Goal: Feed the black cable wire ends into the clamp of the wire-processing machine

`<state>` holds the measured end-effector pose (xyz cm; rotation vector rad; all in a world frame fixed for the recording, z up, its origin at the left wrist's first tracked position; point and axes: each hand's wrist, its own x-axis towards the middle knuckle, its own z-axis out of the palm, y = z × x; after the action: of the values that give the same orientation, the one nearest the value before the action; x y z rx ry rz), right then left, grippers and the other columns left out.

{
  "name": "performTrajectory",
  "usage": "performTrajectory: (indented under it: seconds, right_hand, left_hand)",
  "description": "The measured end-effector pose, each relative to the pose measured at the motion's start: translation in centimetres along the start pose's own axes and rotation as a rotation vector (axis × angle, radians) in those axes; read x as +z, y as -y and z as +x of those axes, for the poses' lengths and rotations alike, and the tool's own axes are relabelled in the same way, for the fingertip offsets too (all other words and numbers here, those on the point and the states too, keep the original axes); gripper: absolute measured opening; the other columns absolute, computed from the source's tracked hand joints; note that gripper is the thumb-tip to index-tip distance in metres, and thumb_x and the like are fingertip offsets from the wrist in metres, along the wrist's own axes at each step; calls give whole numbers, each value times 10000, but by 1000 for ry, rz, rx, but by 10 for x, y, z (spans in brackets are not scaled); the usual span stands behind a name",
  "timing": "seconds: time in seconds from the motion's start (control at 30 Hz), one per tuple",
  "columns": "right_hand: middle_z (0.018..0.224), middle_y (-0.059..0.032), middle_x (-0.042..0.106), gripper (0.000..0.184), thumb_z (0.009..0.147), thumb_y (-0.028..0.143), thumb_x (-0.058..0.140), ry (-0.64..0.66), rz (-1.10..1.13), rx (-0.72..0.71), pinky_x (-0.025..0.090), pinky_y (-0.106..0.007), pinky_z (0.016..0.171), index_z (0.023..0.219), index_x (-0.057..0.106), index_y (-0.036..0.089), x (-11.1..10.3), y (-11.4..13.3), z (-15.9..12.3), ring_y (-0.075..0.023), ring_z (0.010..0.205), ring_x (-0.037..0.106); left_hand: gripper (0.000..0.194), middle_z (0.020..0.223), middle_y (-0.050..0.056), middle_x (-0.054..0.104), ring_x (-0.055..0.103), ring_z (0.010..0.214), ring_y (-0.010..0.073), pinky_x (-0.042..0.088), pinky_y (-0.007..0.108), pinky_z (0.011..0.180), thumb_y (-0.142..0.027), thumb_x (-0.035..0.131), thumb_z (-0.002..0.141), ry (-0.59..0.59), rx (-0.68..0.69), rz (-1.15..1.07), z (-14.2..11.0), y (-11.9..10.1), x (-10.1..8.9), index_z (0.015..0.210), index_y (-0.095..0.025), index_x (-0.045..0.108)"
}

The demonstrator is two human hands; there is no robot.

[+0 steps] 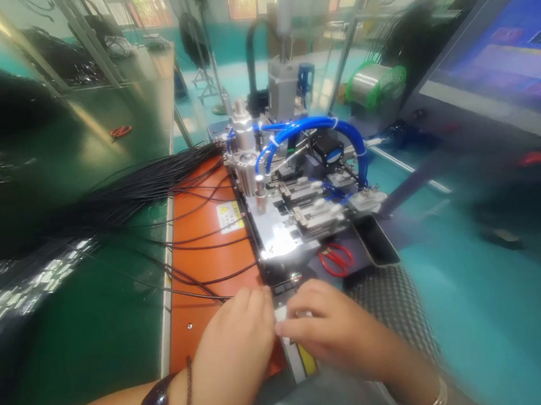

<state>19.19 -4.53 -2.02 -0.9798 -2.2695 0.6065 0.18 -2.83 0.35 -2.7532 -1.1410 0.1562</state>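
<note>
My left hand (241, 333) is closed at the near end of the bench machine (276, 221), its fingers curled down. Thin black cables (205, 290) run across the orange panel (210, 263) up to its knuckles; the gripped part is hidden behind the fingers. Close beside it, my right hand (333, 322) has thumb and fingers bent together over a pale part of the machine's front edge. What sits between those fingertips is too small and covered to make out.
A thick black cable bundle (156, 177) stretches off to the left. Red-handled scissors (335, 260) and a black bin (375, 239) are right of the machine. Blue hoses (311, 123) arch over it. A wire spool (374, 85) stands behind, and a screen (511, 52) is at the right.
</note>
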Motion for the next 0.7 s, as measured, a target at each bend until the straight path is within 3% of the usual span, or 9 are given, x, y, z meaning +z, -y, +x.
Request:
performTrajectory:
  seconds: [0.07,0.23,0.4,0.5,0.7]
  right_hand:
    - [899,-29,653,253,896,135,497,-15,-16,-23,467,-328,762,1072,619,271,4,3,1,-173,830,533]
    - [889,-42,658,178,889,116,504,-206,70,64,489,-328,761,984,609,225,16,-2,8,-174,829,559]
    - [886,-42,654,175,866,95,511,-350,127,210,492,-331,760,923,613,225,14,-8,9,-182,844,582]
    - [874,-38,657,157,860,107,529,-388,124,257,490,-324,750,905,621,226,13,-9,8,-183,834,592]
    - [820,-29,658,71,838,158,598,-500,114,399,484,-295,695,861,637,214,13,-7,10,-176,768,603]
  left_hand:
    - [356,826,90,633,599,730,241,550,371,620,-10,520,691,26,-11,-20,4,5,1,1011,-100,647]
    - [436,1109,157,622,599,925,254,529,391,790,14,482,746,24,-37,-34,16,22,1,1166,-68,563]
    - [299,942,83,638,586,854,235,511,397,739,-39,470,808,-35,30,-249,18,27,0,1056,-156,589]
    - [300,947,53,617,576,843,217,501,384,730,-47,452,825,-67,54,-388,16,24,0,1070,-187,552]
    - [209,867,29,579,562,737,201,470,350,622,-69,409,868,-52,53,-418,14,23,6,1002,-188,516]
